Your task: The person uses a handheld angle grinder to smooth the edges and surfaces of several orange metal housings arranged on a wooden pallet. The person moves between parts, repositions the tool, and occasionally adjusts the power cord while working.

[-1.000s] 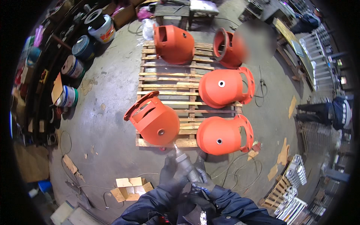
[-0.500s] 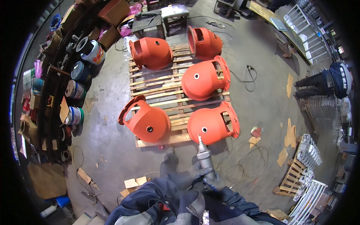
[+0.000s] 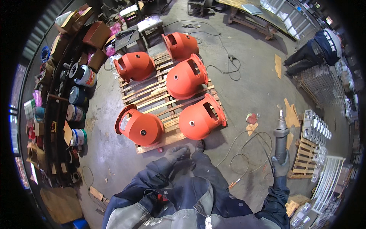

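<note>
My gloved right hand (image 3: 281,165) is wrapped round the handle of a grey die grinder (image 3: 281,141), held upright at the right with its thin tip pointing away from me. Closer to my body, my gloved left hand (image 3: 177,152) has its fingers curled, and nothing shows in them. The nearest things beyond that hand are an orange domed metal part (image 3: 196,124) with a flanged end and a second orange part (image 3: 143,129) to its left. Both lie on a wooden pallet (image 3: 143,148). Each has a small round port facing up and cut-out windows near the flange.
Three more orange parts, one of them here (image 3: 187,78), lie farther back on the pallet. A cable (image 3: 244,160) loops over the floor at right. Buckets (image 3: 79,137) and a cluttered shelf line the left. A person (image 3: 322,49) bends over a wire basket (image 3: 310,86) at far right.
My right hand has swung the die grinder away from the near right orange part, out to the right. My left hand now shows in front of my body. The view has shifted.
</note>
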`<action>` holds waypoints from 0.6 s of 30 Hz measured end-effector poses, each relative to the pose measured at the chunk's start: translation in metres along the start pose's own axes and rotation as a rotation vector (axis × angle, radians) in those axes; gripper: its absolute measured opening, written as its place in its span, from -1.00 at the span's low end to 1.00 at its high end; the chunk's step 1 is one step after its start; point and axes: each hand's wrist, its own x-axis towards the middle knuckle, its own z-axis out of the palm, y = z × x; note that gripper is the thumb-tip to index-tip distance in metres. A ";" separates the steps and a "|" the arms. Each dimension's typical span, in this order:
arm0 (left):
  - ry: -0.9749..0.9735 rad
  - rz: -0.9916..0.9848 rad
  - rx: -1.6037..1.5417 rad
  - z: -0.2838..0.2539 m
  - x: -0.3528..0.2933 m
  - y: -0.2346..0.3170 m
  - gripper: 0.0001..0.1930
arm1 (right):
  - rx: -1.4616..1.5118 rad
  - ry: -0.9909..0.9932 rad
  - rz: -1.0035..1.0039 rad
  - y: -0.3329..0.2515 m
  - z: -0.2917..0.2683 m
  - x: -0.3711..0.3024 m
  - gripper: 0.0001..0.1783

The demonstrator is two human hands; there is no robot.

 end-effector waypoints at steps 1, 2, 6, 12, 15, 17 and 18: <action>-0.011 0.008 0.018 -0.004 -0.009 0.005 -0.63 | 0.098 0.000 0.017 0.004 -0.010 -0.010 -0.03; -0.045 0.015 0.050 -0.007 -0.018 0.012 -0.62 | 0.217 0.027 0.118 0.006 -0.020 -0.026 -0.08; -0.249 0.089 0.145 0.010 -0.054 0.052 -0.55 | 0.240 0.172 0.270 0.028 -0.029 -0.092 -0.19; -0.548 0.298 0.000 0.123 -0.122 0.121 -0.51 | 0.311 0.239 0.635 0.076 -0.030 -0.126 -0.31; -0.925 0.453 -0.076 0.206 -0.112 0.139 -0.39 | 0.391 0.289 0.761 0.100 -0.038 -0.113 -0.35; -1.204 0.589 0.010 0.264 -0.084 0.150 -0.29 | 0.431 0.282 0.785 0.122 -0.050 -0.089 -0.38; -1.294 0.652 0.071 0.295 -0.074 0.151 -0.26 | 0.430 0.264 0.787 0.134 -0.060 -0.076 -0.39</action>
